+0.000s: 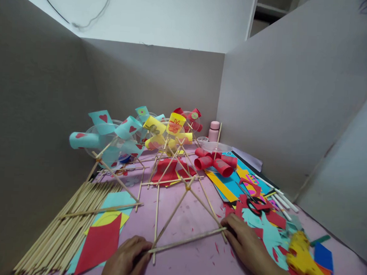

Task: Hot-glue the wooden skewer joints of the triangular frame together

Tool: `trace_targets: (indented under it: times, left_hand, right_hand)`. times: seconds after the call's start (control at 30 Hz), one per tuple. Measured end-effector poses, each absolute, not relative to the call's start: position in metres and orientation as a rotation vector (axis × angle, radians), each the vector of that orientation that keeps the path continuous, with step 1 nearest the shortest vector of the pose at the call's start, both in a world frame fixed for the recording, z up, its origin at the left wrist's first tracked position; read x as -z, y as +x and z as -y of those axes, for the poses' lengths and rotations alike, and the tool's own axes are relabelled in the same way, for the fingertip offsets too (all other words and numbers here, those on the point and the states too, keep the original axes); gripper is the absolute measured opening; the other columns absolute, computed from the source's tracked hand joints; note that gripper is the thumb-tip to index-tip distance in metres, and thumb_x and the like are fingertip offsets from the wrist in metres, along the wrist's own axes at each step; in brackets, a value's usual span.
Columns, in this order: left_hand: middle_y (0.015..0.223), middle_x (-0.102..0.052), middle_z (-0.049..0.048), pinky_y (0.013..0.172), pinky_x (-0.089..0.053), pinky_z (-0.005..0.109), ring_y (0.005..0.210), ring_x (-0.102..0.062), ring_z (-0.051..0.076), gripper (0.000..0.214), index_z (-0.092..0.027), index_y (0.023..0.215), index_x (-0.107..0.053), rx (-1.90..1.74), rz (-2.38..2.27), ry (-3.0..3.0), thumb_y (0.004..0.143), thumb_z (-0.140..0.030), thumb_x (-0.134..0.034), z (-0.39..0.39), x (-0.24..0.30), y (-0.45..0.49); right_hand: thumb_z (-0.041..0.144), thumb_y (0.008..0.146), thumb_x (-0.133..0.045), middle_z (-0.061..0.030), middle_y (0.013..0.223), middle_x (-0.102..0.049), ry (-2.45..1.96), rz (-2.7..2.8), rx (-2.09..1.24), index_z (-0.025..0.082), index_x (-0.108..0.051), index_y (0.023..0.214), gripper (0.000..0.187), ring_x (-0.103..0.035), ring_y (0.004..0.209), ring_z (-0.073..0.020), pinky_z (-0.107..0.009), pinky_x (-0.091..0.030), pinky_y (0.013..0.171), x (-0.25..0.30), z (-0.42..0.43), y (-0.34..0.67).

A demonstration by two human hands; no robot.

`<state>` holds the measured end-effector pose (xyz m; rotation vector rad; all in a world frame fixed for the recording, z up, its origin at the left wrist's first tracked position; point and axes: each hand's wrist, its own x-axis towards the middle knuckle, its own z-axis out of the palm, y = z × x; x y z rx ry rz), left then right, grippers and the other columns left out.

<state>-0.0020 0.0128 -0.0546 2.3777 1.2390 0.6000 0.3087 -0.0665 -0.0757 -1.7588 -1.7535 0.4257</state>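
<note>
My left hand (pixel 128 258) pinches the left end of a thin wooden stick (pixel 187 241) that lies across the foot of a triangular stick frame (pixel 170 216). At the stick's other end, my right hand (pixel 246 244) has its fingers closed around it, near the frame's right leg. The frame stands on the pink table top (pixel 179 264), its upper sticks joined at a yellowish blob. Just behind it rises another stick frame bearing yellow paper rolls (pixel 175 124). Light-blue paper rolls with red hearts (pixel 101 127) sit on a stand to the left.
A pile of wooden sticks (pixel 64 229) and coloured paper (pixel 99 244) lie left. On the right are a yellow glue gun (pixel 303 258), scissors (pixel 255 205), paper scraps (pixel 266 230) and a red pinwheel (pixel 214 161). A pink bottle (pixel 213 131) stands behind; grey panels (pixel 156 78) enclose the table.
</note>
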Motion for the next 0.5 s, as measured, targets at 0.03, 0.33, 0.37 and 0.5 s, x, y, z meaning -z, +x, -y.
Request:
trace_targets:
  times: [0.03,0.33,0.37,0.5]
  left_hand:
    - [0.083,-0.070,0.0032,0.072,-0.054,0.027,0.080,-0.066,0.018,0.019,-0.024,0.082,-0.069,-0.594,-1.242,2.375,0.083,-0.034,-0.053,-0.0125,0.0544,-0.0020]
    - [0.081,-0.070,0.0023,0.071,-0.054,0.026,0.078,-0.067,0.018,0.020,-0.025,0.081,-0.069,-0.617,-1.235,2.387,0.082,-0.037,-0.053,-0.0144,0.0537,-0.0014]
    - [0.080,-0.070,0.0018,0.070,-0.055,0.025,0.077,-0.067,0.018,0.020,-0.026,0.082,-0.070,-0.631,-1.232,2.394,0.081,-0.037,-0.053,-0.0150,0.0543,-0.0016]
    - [0.081,-0.072,-0.0005,0.069,-0.055,0.022,0.077,-0.069,0.017,0.017,-0.028,0.082,-0.070,-0.682,-1.206,2.429,0.079,-0.036,-0.056,-0.0173,0.0557,-0.0024]
  right_hand:
    - [0.013,0.086,-0.040,-0.0058,0.089,-0.058,-1.758,1.752,-0.423,0.018,-0.053,0.086,0.013,-0.054,0.084,-0.0198,-0.033,-0.043,0.075,0.0761,0.0665,0.3087]
    - [0.014,0.086,-0.041,-0.0055,0.089,-0.058,-1.750,1.747,-0.394,0.020,-0.053,0.086,0.013,-0.054,0.085,-0.0197,-0.033,-0.043,0.076,0.0731,0.0666,0.3086]
    - [0.014,0.086,-0.042,-0.0057,0.089,-0.058,-1.751,1.746,-0.391,0.019,-0.053,0.086,0.013,-0.054,0.085,-0.0197,-0.032,-0.043,0.076,0.0722,0.0666,0.3085]
    - [0.012,0.085,-0.042,-0.0057,0.089,-0.058,-1.753,1.735,-0.384,0.019,-0.054,0.087,0.013,-0.054,0.085,-0.0195,-0.032,-0.043,0.076,0.0693,0.0662,0.3085]
